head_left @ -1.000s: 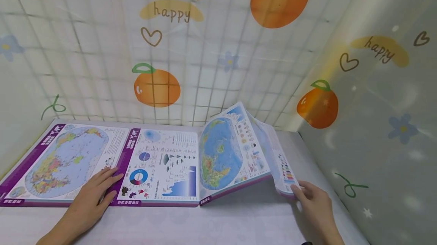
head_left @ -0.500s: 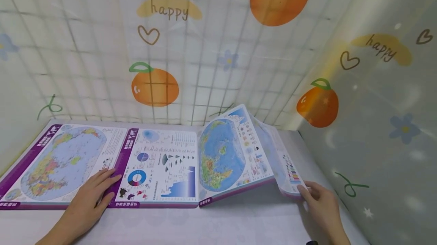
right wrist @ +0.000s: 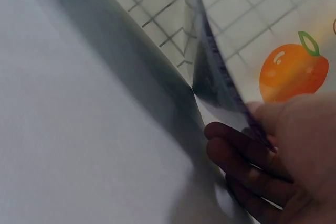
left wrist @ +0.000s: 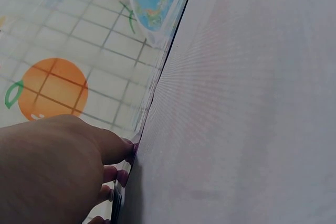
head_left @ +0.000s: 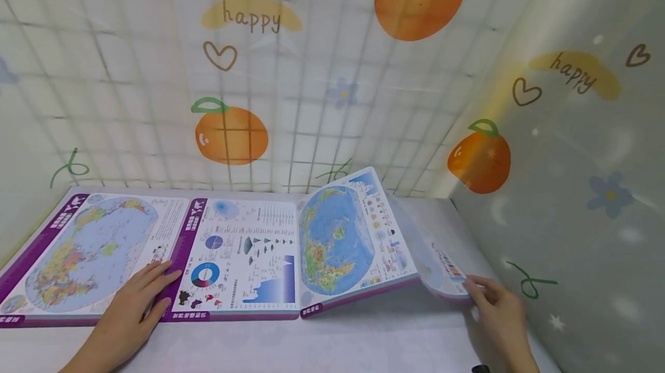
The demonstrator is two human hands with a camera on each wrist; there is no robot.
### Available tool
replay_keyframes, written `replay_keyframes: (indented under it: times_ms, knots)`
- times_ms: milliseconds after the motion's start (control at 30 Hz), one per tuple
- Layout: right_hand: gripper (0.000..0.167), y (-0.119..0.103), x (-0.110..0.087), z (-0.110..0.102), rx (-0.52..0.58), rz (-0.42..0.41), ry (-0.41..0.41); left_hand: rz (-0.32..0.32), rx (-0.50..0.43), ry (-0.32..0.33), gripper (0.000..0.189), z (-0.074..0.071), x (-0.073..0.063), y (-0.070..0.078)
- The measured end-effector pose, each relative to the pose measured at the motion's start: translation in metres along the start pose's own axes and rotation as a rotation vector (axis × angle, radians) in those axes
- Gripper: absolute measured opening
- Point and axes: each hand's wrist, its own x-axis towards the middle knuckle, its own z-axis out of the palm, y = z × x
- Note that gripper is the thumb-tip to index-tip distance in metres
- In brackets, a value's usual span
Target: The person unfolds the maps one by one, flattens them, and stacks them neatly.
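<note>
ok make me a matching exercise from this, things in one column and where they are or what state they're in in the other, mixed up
Things:
1. left hand
2. right hand
3. political world map panel
4. blue globe panel

Places or states:
A. lifted off the table, tilted up at a fold
B. lies flat at the far left of the fold-out map
C. rests flat on the purple strip between two flat panels
D. holds the end panel's edge at the right

Pairs: 1-C, 2-D, 3-B, 4-A
</note>
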Motion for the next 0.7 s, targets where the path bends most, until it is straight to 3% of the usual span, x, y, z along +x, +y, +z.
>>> replay_keyframes:
  times_ms: [200,533,700]
  knots:
    - [0.07,0.0029,0.0014,-0.0046,0.062,0.098,0.013,-0.007,0.009,-0.02,0.049,-0.0003,0.0006,0.0014]
    - [0.075,0.0049,0.0018,-0.0035,0.012,0.097,0.051,0.013,0.013,0.021,0.048,0.0005,-0.0027,0.0006]
    - [0.082,0.01,0.0027,-0.009,0.032,0.141,0.06,0.028,0.0,0.04,0.047,0.0002,-0.002,0.0002]
